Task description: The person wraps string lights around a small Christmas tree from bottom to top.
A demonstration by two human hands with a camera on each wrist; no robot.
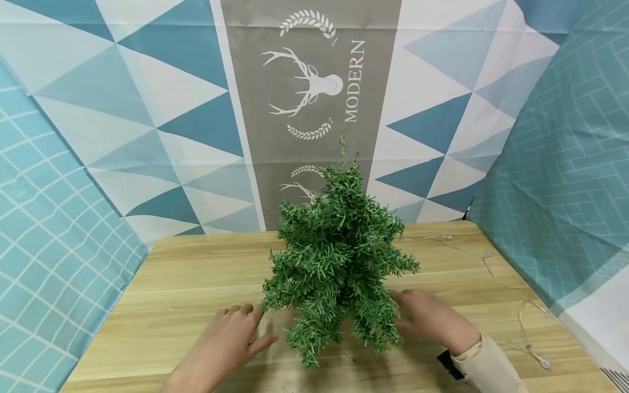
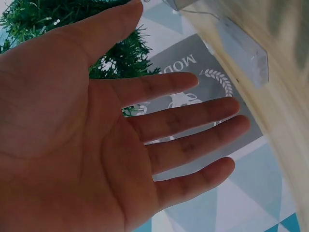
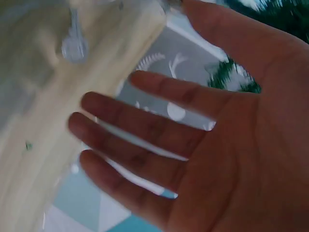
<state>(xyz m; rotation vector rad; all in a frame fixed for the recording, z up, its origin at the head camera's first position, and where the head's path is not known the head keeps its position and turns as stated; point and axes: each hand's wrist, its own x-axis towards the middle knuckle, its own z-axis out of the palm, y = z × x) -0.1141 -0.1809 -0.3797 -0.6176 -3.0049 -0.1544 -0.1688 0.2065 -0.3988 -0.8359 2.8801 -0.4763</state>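
Observation:
A small artificial Christmas tree [image 1: 339, 256] with dense green branches stands upright on the wooden table. Its foot is hidden under the lower branches. To its left is my left hand [image 1: 231, 333], fingers stretched out and the index fingertip right at the branch tips. The palm of that left hand [image 2: 111, 130] faces the left wrist camera with nothing held in it. My right hand [image 1: 427, 319] lies close against the tree's right side, its fingertips hidden behind the branches. In the right wrist view the right hand [image 3: 212, 154] has spread, straight fingers and a bare palm.
A thin clear string of lights [image 1: 501, 284] with small bulbs trails along the right side of the table [image 1: 187, 284]. A patterned cloth [image 1: 314, 54] with deer prints hangs behind it. Blue cloths [image 1: 64, 207] line both sides. A dark patch [image 1: 449, 364] shows by the right sleeve.

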